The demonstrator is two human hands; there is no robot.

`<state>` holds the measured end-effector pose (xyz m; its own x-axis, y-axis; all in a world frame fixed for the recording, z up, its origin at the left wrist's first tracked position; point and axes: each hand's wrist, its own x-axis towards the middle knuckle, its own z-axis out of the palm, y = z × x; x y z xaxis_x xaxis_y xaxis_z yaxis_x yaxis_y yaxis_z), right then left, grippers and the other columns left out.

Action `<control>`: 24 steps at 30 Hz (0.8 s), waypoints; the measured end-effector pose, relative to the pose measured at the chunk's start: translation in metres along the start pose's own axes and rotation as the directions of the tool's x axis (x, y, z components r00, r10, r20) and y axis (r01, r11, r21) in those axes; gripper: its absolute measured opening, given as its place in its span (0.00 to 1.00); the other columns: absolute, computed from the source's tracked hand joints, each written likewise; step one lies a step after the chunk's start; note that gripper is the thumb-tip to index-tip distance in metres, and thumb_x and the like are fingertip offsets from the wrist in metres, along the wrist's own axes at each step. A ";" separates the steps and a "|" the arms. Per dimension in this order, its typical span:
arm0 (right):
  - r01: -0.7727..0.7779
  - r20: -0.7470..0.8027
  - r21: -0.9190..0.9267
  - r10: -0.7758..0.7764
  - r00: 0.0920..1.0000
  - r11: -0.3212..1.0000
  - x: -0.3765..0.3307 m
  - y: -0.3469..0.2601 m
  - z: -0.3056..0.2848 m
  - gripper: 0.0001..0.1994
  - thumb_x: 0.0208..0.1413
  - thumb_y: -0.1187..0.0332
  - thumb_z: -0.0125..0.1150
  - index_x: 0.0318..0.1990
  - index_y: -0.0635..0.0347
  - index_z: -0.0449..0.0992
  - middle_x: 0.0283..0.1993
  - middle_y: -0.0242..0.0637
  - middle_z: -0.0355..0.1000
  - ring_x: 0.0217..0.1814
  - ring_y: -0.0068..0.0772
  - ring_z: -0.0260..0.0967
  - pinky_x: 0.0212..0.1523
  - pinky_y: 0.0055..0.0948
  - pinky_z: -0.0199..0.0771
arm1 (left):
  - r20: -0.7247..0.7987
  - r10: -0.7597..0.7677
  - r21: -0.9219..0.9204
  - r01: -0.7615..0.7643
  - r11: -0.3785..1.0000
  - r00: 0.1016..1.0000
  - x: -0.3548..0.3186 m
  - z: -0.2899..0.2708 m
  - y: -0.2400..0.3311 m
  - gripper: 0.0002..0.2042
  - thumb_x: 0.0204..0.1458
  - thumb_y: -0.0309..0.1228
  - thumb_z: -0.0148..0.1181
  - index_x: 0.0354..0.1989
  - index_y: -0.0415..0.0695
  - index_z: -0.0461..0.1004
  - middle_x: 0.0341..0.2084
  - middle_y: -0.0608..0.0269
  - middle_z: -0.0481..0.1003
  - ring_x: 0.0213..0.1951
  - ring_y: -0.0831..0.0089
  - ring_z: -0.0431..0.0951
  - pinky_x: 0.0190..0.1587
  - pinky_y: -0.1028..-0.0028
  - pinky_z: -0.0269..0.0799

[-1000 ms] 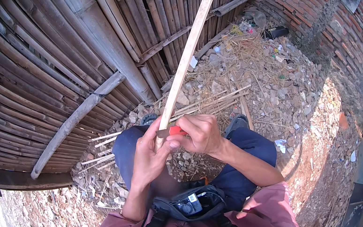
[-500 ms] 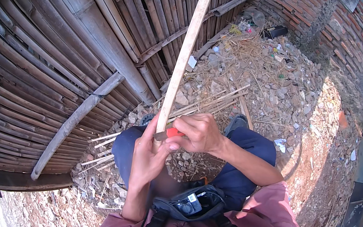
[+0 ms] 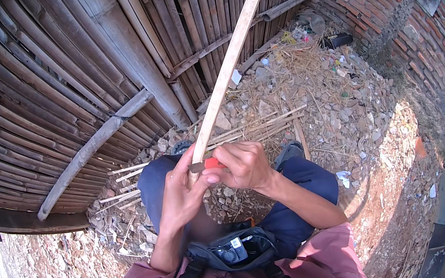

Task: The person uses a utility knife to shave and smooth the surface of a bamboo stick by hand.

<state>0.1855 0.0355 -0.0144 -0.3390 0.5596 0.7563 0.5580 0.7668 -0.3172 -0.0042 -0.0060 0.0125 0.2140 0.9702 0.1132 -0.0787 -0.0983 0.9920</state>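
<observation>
Red handle (image 3: 212, 163) part-hidden by right grip (image 3: 244, 164)

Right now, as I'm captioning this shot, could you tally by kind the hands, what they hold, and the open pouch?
Hands: 2 (left hand, right hand)
Pale wooden strip: 1
Red-handled blade: 1
Open pouch: 1
Total: 5

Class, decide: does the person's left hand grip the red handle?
No, the right hand grips the red handle, while the left hand holds the pale strip.
</observation>
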 end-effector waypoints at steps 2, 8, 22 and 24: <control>-0.010 -0.014 0.000 0.010 1.000 1.000 0.000 0.000 -0.001 0.27 0.63 0.40 0.67 0.29 0.56 0.73 0.21 0.34 0.70 0.19 0.39 0.74 0.21 0.38 0.73 | 0.029 -0.047 0.014 0.046 0.999 0.998 -0.001 0.000 0.002 0.35 0.64 0.33 0.72 0.76 0.34 0.64 0.51 0.66 0.80 0.48 0.84 0.78 0.52 0.80 0.74; -0.013 0.040 -0.052 0.015 0.999 0.999 0.002 -0.001 -0.009 0.21 0.65 0.46 0.67 0.35 0.55 0.74 0.24 0.33 0.73 0.23 0.35 0.79 0.23 0.36 0.77 | -0.023 -0.104 0.064 0.105 0.992 0.994 -0.002 0.001 0.005 0.32 0.65 0.33 0.72 0.74 0.33 0.68 0.49 0.65 0.82 0.48 0.84 0.78 0.52 0.80 0.74; 0.020 -0.021 -0.152 -0.023 1.000 0.988 0.004 -0.001 -0.005 0.24 0.65 0.43 0.66 0.34 0.56 0.74 0.23 0.33 0.70 0.21 0.36 0.76 0.22 0.35 0.74 | -0.141 -0.022 0.094 0.035 0.995 0.990 -0.002 0.008 0.008 0.28 0.61 0.33 0.76 0.68 0.35 0.76 0.37 0.73 0.81 0.35 0.87 0.73 0.35 0.81 0.72; -0.015 -0.052 -0.199 0.005 0.999 0.980 0.009 0.003 -0.017 0.21 0.67 0.47 0.66 0.37 0.58 0.75 0.24 0.33 0.71 0.22 0.36 0.77 0.23 0.35 0.75 | -0.142 -0.047 0.123 0.065 0.990 0.989 -0.004 0.009 0.007 0.28 0.62 0.34 0.75 0.68 0.36 0.76 0.36 0.74 0.80 0.34 0.87 0.71 0.35 0.81 0.71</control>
<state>0.1974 0.0373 0.0015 -0.2965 0.5463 0.7834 0.7027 0.6802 -0.2084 0.0029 -0.0120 0.0193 0.0773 0.9954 0.0572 0.0559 -0.0616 0.9965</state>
